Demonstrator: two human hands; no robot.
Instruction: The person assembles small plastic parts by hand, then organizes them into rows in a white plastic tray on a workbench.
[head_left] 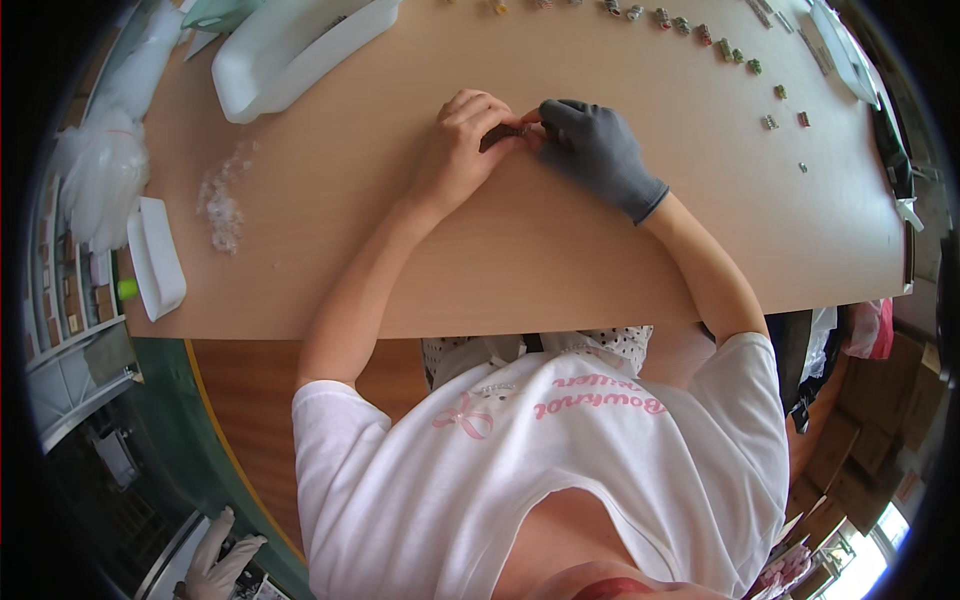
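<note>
My bare left hand is closed around a small dark curved piece, whose exact kind I cannot make out. Over the far middle of the table, its fingertips meet those of my right hand. That hand wears a dark grey glove, and its thumb and fingers are pinched together at the right end of the dark piece. Whatever lies between the gloved fingertips is hidden by them.
Small coil-like metal pieces run in a curved row along the far right. A long white tray stands far left, near clear plastic bits. A smaller white tray sits at the left edge, a clear tray far right.
</note>
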